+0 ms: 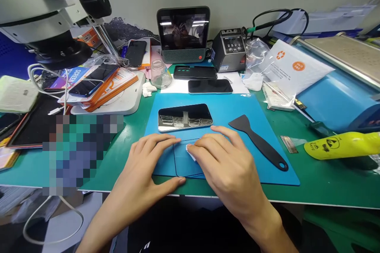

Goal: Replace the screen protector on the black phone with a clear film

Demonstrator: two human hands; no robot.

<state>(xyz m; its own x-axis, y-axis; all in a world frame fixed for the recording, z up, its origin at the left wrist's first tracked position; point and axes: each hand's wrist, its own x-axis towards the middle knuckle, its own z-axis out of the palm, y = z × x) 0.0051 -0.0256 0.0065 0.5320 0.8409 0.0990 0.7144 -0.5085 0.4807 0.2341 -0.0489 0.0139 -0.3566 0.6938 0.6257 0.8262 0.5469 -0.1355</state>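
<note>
A clear glass screen protector (181, 162) with a thin black border lies flat on the blue mat (285, 178). My left hand (145, 162) spans its left end, index fingertip at the far edge and thumb at the near edge. Pinched in the fingers of my right hand (225, 162) is a small white wipe (191, 153), pressed against the glass. My right hand covers the protector's right part. Just beyond both hands rests a phone (185, 118), its dark screen facing up and reflecting light. To the right of my right hand lies a black plastic scraper (258, 142).
Behind the mat are another phone (210, 86), a black phone case (195, 72), a glass jar (161, 74) and a smart display (183, 33). A microscope (53, 19) overhangs stacked boxes at left. At right lie a yellow bottle (341, 145) and a blue machine (341, 99).
</note>
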